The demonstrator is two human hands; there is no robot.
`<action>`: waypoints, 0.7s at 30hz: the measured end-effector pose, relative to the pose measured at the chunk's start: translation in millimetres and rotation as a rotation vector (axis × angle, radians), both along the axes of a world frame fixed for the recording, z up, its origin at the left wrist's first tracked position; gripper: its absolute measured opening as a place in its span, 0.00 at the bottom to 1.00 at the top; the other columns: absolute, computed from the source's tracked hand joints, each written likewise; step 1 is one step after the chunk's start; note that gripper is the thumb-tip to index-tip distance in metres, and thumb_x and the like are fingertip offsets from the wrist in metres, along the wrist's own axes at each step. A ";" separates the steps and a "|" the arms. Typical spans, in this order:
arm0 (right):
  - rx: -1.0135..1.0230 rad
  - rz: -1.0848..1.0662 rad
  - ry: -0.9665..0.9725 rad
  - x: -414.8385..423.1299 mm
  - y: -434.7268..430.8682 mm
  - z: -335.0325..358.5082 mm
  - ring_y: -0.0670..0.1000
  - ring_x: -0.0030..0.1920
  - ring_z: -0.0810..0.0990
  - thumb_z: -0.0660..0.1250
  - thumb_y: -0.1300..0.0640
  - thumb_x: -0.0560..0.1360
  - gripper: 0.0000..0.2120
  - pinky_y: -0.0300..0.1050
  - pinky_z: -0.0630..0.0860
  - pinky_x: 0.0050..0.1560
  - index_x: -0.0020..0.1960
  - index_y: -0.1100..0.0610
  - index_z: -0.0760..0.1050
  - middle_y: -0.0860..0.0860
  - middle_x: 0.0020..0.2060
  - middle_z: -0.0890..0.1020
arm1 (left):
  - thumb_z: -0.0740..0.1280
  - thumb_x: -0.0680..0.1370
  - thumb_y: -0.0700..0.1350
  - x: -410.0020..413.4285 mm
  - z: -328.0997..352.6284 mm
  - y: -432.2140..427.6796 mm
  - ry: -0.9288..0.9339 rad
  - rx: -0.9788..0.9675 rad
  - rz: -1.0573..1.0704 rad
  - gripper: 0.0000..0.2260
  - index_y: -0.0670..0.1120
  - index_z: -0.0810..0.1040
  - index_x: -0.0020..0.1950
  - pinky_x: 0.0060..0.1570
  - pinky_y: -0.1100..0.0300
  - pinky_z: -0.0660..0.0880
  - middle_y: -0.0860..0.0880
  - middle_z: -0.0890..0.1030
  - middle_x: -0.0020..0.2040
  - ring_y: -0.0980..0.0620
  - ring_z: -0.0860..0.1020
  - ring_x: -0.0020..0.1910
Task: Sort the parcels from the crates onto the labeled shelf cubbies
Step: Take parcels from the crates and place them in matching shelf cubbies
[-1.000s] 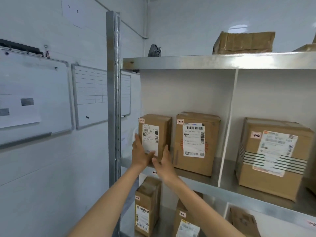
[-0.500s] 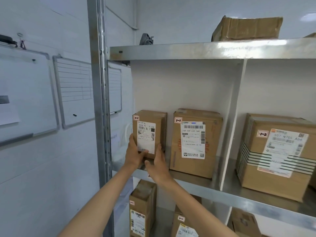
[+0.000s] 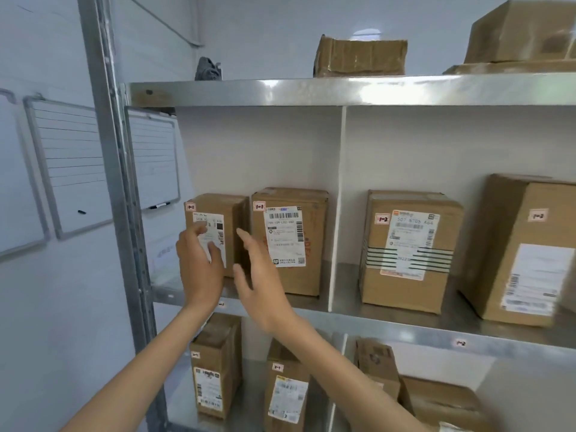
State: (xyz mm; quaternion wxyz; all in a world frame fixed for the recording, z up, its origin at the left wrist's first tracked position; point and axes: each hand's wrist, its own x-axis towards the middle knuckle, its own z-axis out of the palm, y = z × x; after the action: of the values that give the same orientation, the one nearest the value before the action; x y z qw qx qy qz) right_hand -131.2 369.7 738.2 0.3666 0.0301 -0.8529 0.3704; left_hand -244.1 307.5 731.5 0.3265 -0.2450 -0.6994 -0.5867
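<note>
Small parcel [image 3: 232, 210] stands upright at the left end of the shelf [image 3: 374, 325] cubby, label outward for reading, just beside the larger parcel [image 3: 311, 275]; both carry 1-1 stickers. Your left hand [image 3: 199, 266] hovers over its label with fingers loosely spread; contact unclear. Your right hand [image 3: 261, 285] is flat, wide and empty. Judgement: parcel seated.

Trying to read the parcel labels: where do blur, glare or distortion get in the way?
Head view throughout: glare whitens the upper shelf edge; the far-right parcel is smeared, its label unreadable; the left hand and right hand blur softly; wide-angle optics skew the steel upright.
</note>
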 end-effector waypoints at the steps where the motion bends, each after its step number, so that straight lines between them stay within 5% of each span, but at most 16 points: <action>1: 0.018 -0.015 0.033 14.5 6.1 2.9 0.32 0.66 0.58 0.58 0.60 0.80 0.25 0.20 0.52 0.64 0.74 0.49 0.56 0.45 0.70 0.64 | 0.59 0.78 0.36 14.2 6.2 3.2 0.015 0.035 -0.024 0.13 0.43 0.68 0.63 0.56 0.66 0.66 0.45 0.72 0.60 0.51 0.70 0.61; 5: 0.015 -0.100 0.153 78.2 42.2 6.8 0.39 0.68 0.66 0.57 0.61 0.80 0.21 0.39 0.65 0.70 0.72 0.52 0.61 0.47 0.67 0.69 | 0.58 0.77 0.34 80.8 27.6 19.0 0.143 0.121 -0.101 0.10 0.42 0.70 0.58 0.51 0.75 0.66 0.46 0.74 0.54 0.56 0.71 0.53; 12: -0.046 -0.289 0.224 226.2 138.9 -8.5 0.41 0.63 0.72 0.58 0.60 0.79 0.16 0.32 0.67 0.66 0.66 0.53 0.68 0.48 0.62 0.76 | 0.60 0.77 0.34 205.6 15.5 93.2 0.231 0.122 -0.259 0.09 0.45 0.69 0.54 0.54 0.65 0.71 0.51 0.72 0.50 0.55 0.73 0.50; 15: -0.101 -0.329 0.171 278.5 181.4 -17.3 0.38 0.61 0.73 0.58 0.63 0.79 0.15 0.31 0.68 0.63 0.64 0.51 0.68 0.45 0.59 0.76 | 0.62 0.77 0.33 251.6 -0.4 134.7 0.155 0.058 -0.306 0.12 0.49 0.69 0.54 0.51 0.71 0.70 0.53 0.72 0.50 0.55 0.73 0.50; 19: -0.079 -0.369 0.116 318.2 222.1 -25.8 0.32 0.58 0.71 0.58 0.65 0.79 0.17 0.28 0.68 0.59 0.59 0.45 0.68 0.36 0.55 0.74 | 0.63 0.76 0.34 290.2 -20.1 170.0 -0.001 0.019 -0.329 0.12 0.48 0.70 0.56 0.57 0.59 0.73 0.52 0.74 0.53 0.54 0.73 0.53; 21: -0.088 -0.365 0.074 326.3 232.9 -29.8 0.32 0.58 0.71 0.58 0.65 0.79 0.16 0.28 0.69 0.59 0.60 0.45 0.69 0.36 0.55 0.74 | 0.65 0.76 0.36 301.0 -26.6 178.7 -0.063 -0.032 -0.339 0.15 0.50 0.69 0.59 0.61 0.61 0.69 0.52 0.73 0.57 0.56 0.71 0.58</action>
State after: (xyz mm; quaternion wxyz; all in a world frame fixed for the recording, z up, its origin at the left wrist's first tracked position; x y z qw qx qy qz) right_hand 195.1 602.7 708.4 0.4598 -0.1277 -0.8132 0.3331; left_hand 57.0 486.2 704.9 0.1969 -0.3462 -0.6672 -0.6295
